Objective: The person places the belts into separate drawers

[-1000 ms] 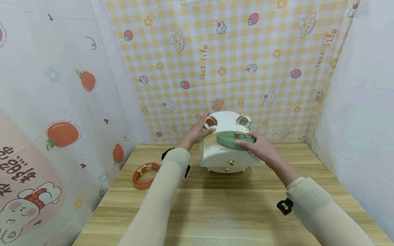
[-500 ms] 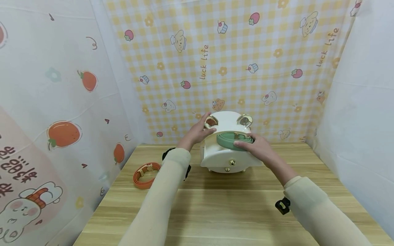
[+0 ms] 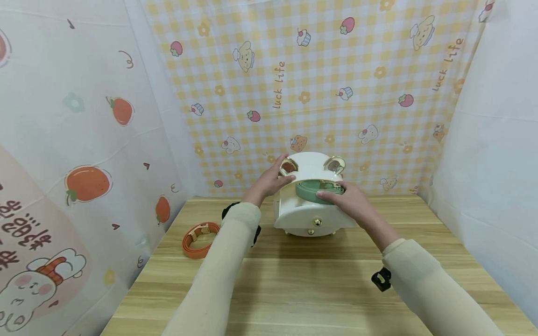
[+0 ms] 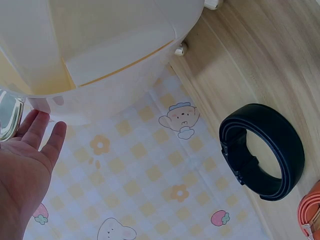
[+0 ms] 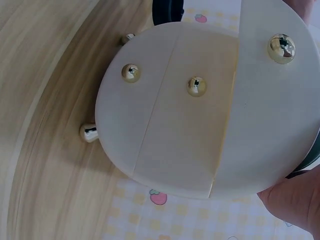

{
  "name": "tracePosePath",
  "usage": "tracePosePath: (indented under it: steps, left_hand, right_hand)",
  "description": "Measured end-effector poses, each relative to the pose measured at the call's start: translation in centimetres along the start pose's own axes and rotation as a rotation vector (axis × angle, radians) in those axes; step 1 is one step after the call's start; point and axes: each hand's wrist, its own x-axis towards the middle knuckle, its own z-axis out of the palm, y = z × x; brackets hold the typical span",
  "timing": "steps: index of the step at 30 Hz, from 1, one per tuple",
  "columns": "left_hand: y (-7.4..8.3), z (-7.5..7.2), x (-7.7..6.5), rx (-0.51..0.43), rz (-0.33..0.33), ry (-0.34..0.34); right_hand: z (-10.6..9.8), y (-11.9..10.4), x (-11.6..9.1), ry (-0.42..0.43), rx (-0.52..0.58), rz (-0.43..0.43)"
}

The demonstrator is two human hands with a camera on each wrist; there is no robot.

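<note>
A white storage box [image 3: 316, 213] with gold ear shapes, gold knobs and small gold feet stands toward the back of the table, its upper front section tipped forward. At its left ear my left hand [image 3: 269, 181] rests with fingers fairly straight; the left wrist view has the fingertips touching the box's side. My right hand [image 3: 353, 200] pinches a coiled green belt [image 3: 311, 192] with a gold buckle, thumb in front, at the upper opening. Some right fingers are hidden behind the belt. In the right wrist view, the box front [image 5: 185, 110] covers most of the belt.
A coiled orange belt [image 3: 194, 251] with a gold buckle lies on the wooden table [image 3: 294, 289], left of the box. The left wrist view also has a coiled black belt [image 4: 287, 145], hidden from the head view. Printed cloth [image 3: 319, 70] hangs close behind the box.
My right hand has shifted slightly left along the green belt, which sits a touch lower and further into the opening. My left hand keeps its place on the box.
</note>
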Motion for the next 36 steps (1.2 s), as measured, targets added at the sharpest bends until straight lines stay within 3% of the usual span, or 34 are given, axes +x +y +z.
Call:
tracePosePath:
  steps: [9,27,36]
  left_hand:
    - [-0.1,0.1,0.1,0.007,-0.013,0.003]
    - [-0.3,0.2,0.2,0.0,-0.009,0.002]
    - [-0.3,0.2,0.2,-0.002,-0.016,0.004]
  right_hand:
    - [0.6,0.0,0.1,0.012,0.018,-0.012]
    - [0.9,0.1,0.3,0.012,-0.131,-0.04]
    - [1.3,0.2,0.1,0.099,-0.167,-0.05]
